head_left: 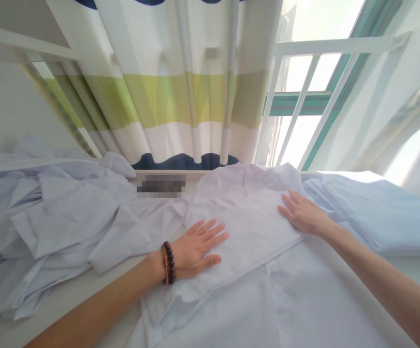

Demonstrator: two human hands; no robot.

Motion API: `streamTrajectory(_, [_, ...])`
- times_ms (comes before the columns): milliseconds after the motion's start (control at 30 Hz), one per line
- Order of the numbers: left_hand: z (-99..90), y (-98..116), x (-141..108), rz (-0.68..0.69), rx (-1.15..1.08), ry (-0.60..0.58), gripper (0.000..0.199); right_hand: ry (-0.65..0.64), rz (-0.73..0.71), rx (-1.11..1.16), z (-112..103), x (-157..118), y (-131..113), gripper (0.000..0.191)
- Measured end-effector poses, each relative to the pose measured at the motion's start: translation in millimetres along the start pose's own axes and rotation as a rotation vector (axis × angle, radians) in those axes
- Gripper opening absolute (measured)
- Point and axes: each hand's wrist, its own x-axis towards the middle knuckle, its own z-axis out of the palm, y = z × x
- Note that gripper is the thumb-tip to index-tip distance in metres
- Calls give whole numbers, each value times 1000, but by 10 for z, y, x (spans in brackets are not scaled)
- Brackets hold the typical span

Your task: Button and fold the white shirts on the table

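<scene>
A white garment, which looks like a long-sleeved shirt or coat (249, 212), lies spread out in front of me, with one part folded across its upper half. My left hand (200, 249) rests flat on the folded part, fingers spread, a dark beaded bracelet (168, 263) at the wrist. Near the garment's right edge, my right hand (304, 212) also lies flat with its fingers stretched out. Neither hand grips the cloth. The lower part of the garment (311, 295) runs toward me between my forearms.
Crumpled white garments (57, 208) are heaped on the left. A folded pale blue-white stack of cloth (383, 212) sits on the right. Behind are a striped curtain (195, 96), a white railing (333, 47) and a green-framed window (304, 104). A small blurred patch covers something behind the garment.
</scene>
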Motion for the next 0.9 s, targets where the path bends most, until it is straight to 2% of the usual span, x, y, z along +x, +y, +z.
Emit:
streamTrajectory(67, [102, -20, 19, 1, 41, 25, 58, -9, -19, -11, -46, -98, -197, 69])
streamTrajectory(167, [181, -67, 28, 10, 69, 71, 57, -37, -135, 38, -65, -261, -481, 68])
streamTrajectory(233, [138, -77, -8, 0, 62, 75, 56, -62, -148, 36, -49, -330, -584, 67])
streamTrajectory(333, [-84, -1, -162, -15, -3, 23, 61, -62, -147, 31, -21, -358, -595, 65])
streamTrajectory(400, [-271, 125, -300, -8, -75, -112, 67, -41, -152, 36, -7, -355, -564, 65])
streamTrajectory(467, [-410, 287, -406, -83, -55, -272, 54, -19, -156, 44, 5, -355, -541, 65])
streamTrajectory(533, [-463, 435, -442, -214, 41, -382, 51, 0, -157, 49, 16, -365, -535, 64])
streamTrajectory(600, [-451, 523, -422, -273, 71, -444, 45, 10, -162, 53, 22, -379, -541, 63])
streamTrajectory(733, [-399, 497, -385, -312, 53, -391, 18, 20, -177, 60, 19, -394, -556, 62])
streamTrajectory(900, [-471, 341, -496, -308, 53, -285, 17, 10, -177, 87, 10, -383, -548, 61])
